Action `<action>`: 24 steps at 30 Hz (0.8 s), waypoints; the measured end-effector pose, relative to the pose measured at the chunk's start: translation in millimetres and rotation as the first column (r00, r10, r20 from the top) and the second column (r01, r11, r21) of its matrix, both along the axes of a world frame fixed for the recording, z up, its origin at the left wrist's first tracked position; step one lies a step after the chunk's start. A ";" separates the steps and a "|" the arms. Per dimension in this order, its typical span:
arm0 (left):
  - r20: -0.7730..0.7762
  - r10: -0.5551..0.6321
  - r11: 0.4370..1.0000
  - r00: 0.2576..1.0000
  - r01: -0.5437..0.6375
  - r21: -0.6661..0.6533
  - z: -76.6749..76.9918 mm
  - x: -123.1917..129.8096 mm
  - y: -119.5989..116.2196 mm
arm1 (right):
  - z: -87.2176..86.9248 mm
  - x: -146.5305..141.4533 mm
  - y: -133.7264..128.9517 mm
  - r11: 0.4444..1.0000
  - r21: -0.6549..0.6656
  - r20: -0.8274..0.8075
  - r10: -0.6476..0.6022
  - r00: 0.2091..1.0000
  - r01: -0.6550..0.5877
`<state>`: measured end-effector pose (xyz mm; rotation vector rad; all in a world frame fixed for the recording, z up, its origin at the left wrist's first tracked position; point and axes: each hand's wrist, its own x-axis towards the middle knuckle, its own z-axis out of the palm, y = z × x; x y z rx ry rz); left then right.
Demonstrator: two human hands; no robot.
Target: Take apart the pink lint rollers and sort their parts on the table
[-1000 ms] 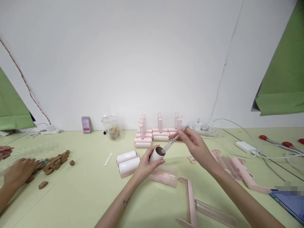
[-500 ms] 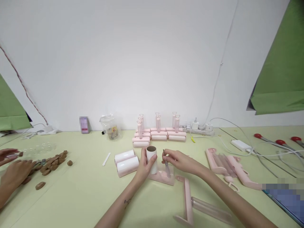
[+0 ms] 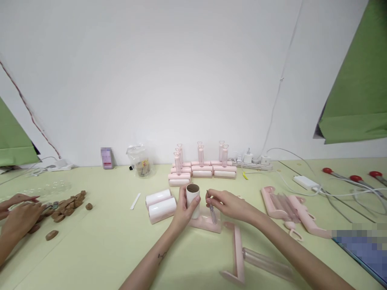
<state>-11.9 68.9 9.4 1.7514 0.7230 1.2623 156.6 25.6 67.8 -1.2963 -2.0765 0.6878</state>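
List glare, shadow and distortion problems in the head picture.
Head view: highlights on the two glossy white cylinders; dim interior in the upright hollow white tube; clear plastic bag faint against the white wall; dark blue screen partly pixelated; apparent wide-angle stretching.

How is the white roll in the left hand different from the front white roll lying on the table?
The held roll stands upright in the left hand, but the lying roll is on its side. The held roll shows its brown open top, while the lying roll shows mostly its shiny white side. Both are white and shaped like tubes.
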 end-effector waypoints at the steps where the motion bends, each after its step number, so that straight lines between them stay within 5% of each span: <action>1: -0.015 -0.004 1.000 1.000 0.004 0.009 1.6 -0.8 -0.7 | 0.8 1.3 1.1 1.000 0.003 -0.009 -0.006 1.000 0.006; 4: -0.103 -0.043 0.997 0.994 0.050 0.061 13.4 -5.0 -4.9 | 14.5 14.5 2.3 0.996 0.041 -0.076 -0.077 0.994 0.080; 6: -0.303 -0.081 0.975 0.949 0.138 0.171 23.8 -7.2 -8.3 | 30.3 28.6 -1.6 0.972 0.122 -0.159 -0.183 0.970 0.203; 9: -0.671 0.006 0.891 0.741 0.301 0.340 31.6 -5.5 -11.1 | 53.6 46.8 -15.2 0.897 0.234 -0.300 -0.299 0.906 0.374; 11: -0.786 0.101 0.857 0.610 0.348 0.380 28.1 -0.7 -11.2 | 64.5 51.5 -25.7 0.879 0.257 -0.344 -0.305 0.888 0.402; 17: -0.843 0.214 0.831 0.494 0.361 0.422 6.4 4.6 -24.7 | 74.8 42.0 -43.8 0.891 0.260 -0.318 -0.284 0.904 0.371; 21: -0.838 0.307 0.852 0.451 0.262 0.453 -5.2 -28.5 -41.6 | 64.8 46.5 -55.0 0.930 0.192 -0.333 -0.239 0.912 0.314; 24: -0.768 0.460 0.804 0.446 0.157 0.573 -16.9 -63.5 -35.8 | 45.4 58.8 -66.1 0.973 0.037 -0.178 -0.216 0.960 0.226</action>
